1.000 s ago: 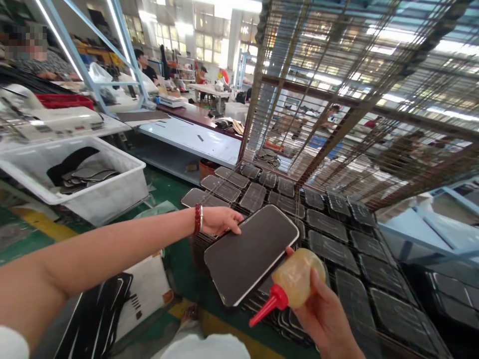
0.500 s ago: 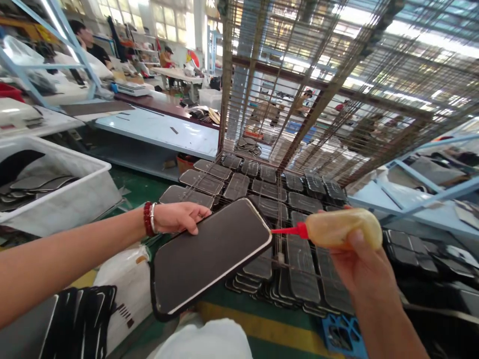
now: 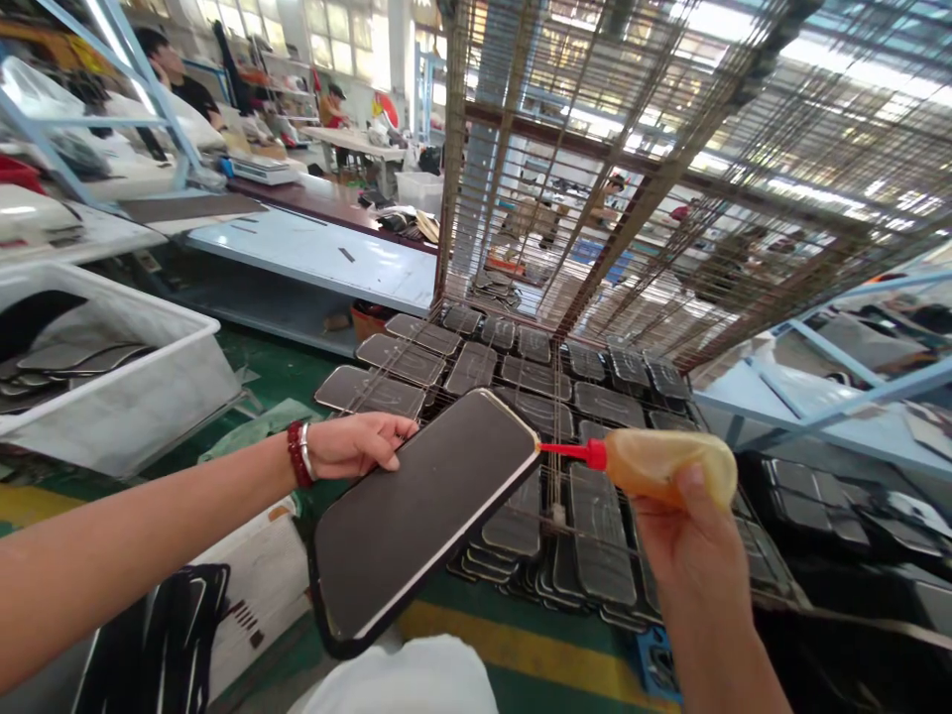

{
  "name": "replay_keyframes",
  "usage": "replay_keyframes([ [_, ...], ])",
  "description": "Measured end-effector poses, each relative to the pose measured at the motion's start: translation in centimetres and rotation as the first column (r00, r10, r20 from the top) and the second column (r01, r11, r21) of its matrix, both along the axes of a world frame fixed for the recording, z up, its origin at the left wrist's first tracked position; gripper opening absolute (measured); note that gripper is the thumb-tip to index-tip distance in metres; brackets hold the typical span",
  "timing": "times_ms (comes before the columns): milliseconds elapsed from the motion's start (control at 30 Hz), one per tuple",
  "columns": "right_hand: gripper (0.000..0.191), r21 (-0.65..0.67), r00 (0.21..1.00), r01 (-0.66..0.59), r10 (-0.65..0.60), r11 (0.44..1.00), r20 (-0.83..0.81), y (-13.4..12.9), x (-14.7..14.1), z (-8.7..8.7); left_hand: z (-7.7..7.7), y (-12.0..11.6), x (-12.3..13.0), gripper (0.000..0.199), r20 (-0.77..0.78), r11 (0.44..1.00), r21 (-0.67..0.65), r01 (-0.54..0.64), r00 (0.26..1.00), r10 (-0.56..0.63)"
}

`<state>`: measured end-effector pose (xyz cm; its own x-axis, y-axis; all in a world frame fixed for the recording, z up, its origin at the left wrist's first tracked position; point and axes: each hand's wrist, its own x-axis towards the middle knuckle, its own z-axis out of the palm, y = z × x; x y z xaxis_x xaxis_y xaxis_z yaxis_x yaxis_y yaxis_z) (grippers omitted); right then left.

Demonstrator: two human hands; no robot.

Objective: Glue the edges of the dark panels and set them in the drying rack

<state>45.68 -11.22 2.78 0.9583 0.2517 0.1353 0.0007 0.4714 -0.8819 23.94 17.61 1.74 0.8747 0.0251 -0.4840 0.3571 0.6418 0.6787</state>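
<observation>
My left hand (image 3: 363, 443) pinches the upper left edge of a dark padded panel (image 3: 423, 521) with rounded corners, thumb on top and fingers hidden beneath. A pale line runs along the panel's rim. In my right hand (image 3: 688, 535) lies a squeeze bottle (image 3: 669, 464) of amber liquid, probably glue, tipped onto its side. Its red nozzle (image 3: 569, 451) points left, and the tip meets the panel's right corner at the rim. Behind the panel, similar dark panels (image 3: 599, 531) lie in rows on a wire rack.
A tall wire rack frame (image 3: 632, 169) leans over the laid-out panels. At left stands a white bin (image 3: 141, 397) holding dark pieces. More dark pieces (image 3: 153, 640) are stacked at lower left. A blue plastic crate (image 3: 658, 664) sits low on the right. People work in the background.
My right hand has moved left and slightly up with the bottle, the nozzle tip staying at the panel's corner. The panel has turned slightly, its near end shifting right and down.
</observation>
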Motion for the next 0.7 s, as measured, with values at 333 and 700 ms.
replay_keyframes([
  [333, 0.030, 0.026, 0.994, -0.002, 0.005, 1.000, -0.105, 0.3, -1.5, -1.7, -1.8, 0.0, 0.8, 0.037, 0.058, 0.999, 0.053, 0.008, 0.998, -0.011],
  [700, 0.039, 0.004, 0.981, -0.046, 0.046, 0.999, -0.187, 0.4, -3.5, -4.1, -3.5, 0.7, 1.7, 0.045, 0.080, 0.999, 0.020, 0.043, 0.996, -0.044],
])
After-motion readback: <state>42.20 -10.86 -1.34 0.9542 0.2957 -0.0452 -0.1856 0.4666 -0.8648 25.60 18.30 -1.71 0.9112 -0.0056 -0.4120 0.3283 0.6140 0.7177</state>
